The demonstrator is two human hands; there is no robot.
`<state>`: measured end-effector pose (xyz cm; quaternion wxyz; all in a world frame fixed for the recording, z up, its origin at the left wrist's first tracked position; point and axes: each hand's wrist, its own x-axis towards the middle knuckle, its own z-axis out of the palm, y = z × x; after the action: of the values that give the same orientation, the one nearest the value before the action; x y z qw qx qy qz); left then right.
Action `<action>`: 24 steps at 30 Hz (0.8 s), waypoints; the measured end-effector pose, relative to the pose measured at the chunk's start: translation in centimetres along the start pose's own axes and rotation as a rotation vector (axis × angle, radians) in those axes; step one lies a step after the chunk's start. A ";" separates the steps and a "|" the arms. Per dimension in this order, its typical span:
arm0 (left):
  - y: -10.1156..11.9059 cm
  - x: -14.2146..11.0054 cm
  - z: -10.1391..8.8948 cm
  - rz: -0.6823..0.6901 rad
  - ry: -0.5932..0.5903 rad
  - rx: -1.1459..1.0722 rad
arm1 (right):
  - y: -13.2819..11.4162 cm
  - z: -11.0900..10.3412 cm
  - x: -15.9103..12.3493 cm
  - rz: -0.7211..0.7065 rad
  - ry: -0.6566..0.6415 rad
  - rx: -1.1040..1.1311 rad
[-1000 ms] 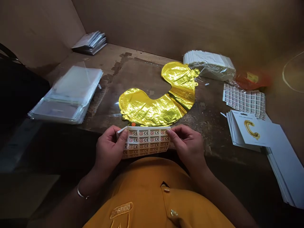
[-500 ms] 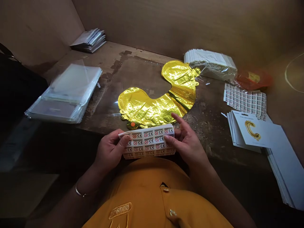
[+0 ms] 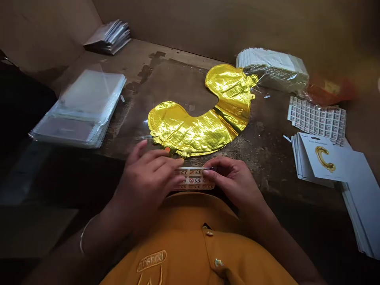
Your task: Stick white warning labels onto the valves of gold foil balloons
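In the head view, a white sheet of small CE label stickers is held low in front of my body. My right hand pinches its right end between thumb and fingers. Across the left part of the sheet lies my left hand, its fingertips at the top edge and its index finger raised; it hides much of the sheet. Just beyond both hands, a flat gold foil balloon, curved like a C, rests on the table. A small orange spot shows at its near edge, close to my left fingers.
Clear plastic sleeves are stacked at left, with folded packets behind. At right are wrapped white cards, a red bag, more sticker sheets, printed balloon cards and white card stock. Board walls enclose the table.
My left hand has moved from the sheet's left end to over its face, covering more of it. My right index finger has curled in. The view has shifted slightly.
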<state>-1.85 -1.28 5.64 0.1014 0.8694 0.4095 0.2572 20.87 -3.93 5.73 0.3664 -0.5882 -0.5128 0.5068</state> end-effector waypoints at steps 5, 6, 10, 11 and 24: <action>-0.7 1.2 0.5 -0.033 -0.233 -0.273 | 0.4 -1.1 0.6 -0.172 -0.028 -0.264; -0.9 1.3 0.6 -0.033 -0.258 -0.303 | 0.5 -1.2 0.7 -0.172 -0.071 -0.256; -1.6 1.2 0.5 -0.144 -0.350 -0.419 | 1.0 -1.1 0.5 -0.119 -0.072 -0.215; -1.7 1.1 0.4 -0.222 -0.370 -0.461 | 1.1 -1.0 0.4 -0.118 -0.036 -0.212; -2.3 0.0 1.3 -0.769 -0.316 -0.790 | 1.3 -0.8 0.9 0.008 -0.076 -0.096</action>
<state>-2.69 0.22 3.61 0.5648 0.5821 0.5490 0.2021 21.89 -3.26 4.43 0.3157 -0.5874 -0.5478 0.5052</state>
